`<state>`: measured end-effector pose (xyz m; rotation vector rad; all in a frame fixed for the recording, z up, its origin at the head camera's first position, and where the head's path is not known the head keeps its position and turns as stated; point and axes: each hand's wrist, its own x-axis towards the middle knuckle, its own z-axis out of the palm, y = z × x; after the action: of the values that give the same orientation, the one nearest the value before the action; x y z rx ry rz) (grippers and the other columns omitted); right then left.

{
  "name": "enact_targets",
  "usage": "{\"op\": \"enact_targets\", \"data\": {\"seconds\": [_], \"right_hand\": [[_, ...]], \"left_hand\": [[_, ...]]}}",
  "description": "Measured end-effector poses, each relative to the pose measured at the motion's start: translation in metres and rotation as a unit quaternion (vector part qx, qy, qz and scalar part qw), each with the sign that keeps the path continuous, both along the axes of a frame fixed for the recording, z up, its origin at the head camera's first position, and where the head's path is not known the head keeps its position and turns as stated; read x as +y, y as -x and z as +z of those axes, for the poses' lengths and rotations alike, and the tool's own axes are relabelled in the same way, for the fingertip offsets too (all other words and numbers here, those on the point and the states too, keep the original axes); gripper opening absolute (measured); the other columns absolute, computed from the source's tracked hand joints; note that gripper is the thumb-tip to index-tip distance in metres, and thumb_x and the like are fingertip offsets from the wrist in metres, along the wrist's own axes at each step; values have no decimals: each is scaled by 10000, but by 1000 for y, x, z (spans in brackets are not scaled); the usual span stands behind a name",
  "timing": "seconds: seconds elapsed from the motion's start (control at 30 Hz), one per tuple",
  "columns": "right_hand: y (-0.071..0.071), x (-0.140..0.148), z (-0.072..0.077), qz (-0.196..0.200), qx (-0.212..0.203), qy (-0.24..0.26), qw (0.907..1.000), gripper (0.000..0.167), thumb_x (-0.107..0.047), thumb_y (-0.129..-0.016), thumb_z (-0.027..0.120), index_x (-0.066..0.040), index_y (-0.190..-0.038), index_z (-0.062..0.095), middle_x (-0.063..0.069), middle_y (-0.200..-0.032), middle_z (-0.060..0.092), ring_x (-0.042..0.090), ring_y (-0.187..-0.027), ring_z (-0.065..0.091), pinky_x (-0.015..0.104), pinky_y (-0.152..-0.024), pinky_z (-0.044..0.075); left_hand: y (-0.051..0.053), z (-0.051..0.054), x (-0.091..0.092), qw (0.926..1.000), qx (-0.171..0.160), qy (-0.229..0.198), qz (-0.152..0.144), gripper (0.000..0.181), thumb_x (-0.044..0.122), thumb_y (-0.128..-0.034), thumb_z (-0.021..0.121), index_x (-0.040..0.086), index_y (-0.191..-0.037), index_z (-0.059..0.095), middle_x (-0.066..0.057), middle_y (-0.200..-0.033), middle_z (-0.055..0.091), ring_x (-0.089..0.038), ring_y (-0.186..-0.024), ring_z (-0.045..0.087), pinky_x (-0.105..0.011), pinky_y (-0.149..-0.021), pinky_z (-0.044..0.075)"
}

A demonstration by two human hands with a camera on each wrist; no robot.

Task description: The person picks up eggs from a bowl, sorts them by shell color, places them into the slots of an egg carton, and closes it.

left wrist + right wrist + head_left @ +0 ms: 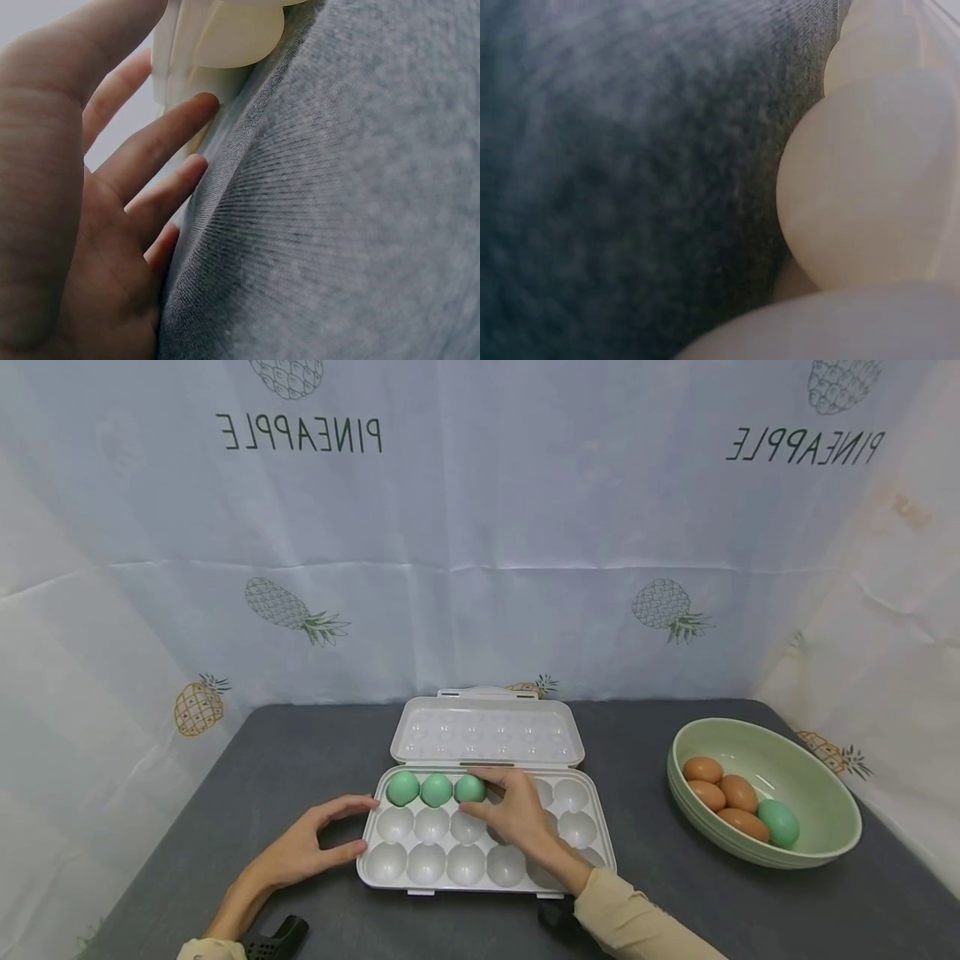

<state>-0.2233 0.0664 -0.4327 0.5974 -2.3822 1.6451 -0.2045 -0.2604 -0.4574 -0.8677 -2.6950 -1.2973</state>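
Note:
A white egg tray (486, 887) with round hollows lies on the dark tabletop, its lid (487, 731) folded back. Three green eggs sit side by side in the back row: one at the left end (403, 788), a second (437, 790) and a third (470, 788). The right hand (521, 817) is at the third egg, with thumb and fingers around its right side. At the tray's left edge, the left hand (300, 847) rests its fingertips, fingers spread. The left wrist view shows that hand (112, 225) beside the tray's side (232, 34).
A light green bowl (817, 827) stands at the right, holding several brown eggs (738, 793) and one green egg (778, 823). A black strap (277, 939) is at the left wrist. A pineapple-print curtain (480, 527) hangs behind the table.

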Motion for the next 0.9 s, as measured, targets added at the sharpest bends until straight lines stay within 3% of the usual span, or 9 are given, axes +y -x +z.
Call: {"op": "enact_targets", "data": {"seconds": [0.37,0.57,0.9], "right_hand": [[1,2,-3,129,286,-208,9993,471,0,-764,872,60,-1205,720,220,-1181,744,353,-1114,715,329,-952,587],[1,2,-2,203,220,-160,9994,487,31,-766,857,69,-1227,705,233,-1215,727,364,-1156,696,339,-983,572],[-4,2,2,113,-234,-20,9997,545,22,-747,867,52,-1262,692,211,-1273,710,333,-1241,659,322,-1039,531]], "left_hand": [[0,-1,0,10000,-46,-2,57,457,195,-912,774,227,-1347,638,-52,-1360,674,79,-1242,560,-234,-1012,497],[1,0,-1,10000,-42,5,43,460,189,-914,771,236,-1351,635,-52,-1365,669,76,-1240,562,-234,-1011,497],[0,-1,-1,10000,-57,33,72,460,199,-914,772,238,-1351,636,-45,-1366,670,78,-1243,558,-238,-1014,494]]}}
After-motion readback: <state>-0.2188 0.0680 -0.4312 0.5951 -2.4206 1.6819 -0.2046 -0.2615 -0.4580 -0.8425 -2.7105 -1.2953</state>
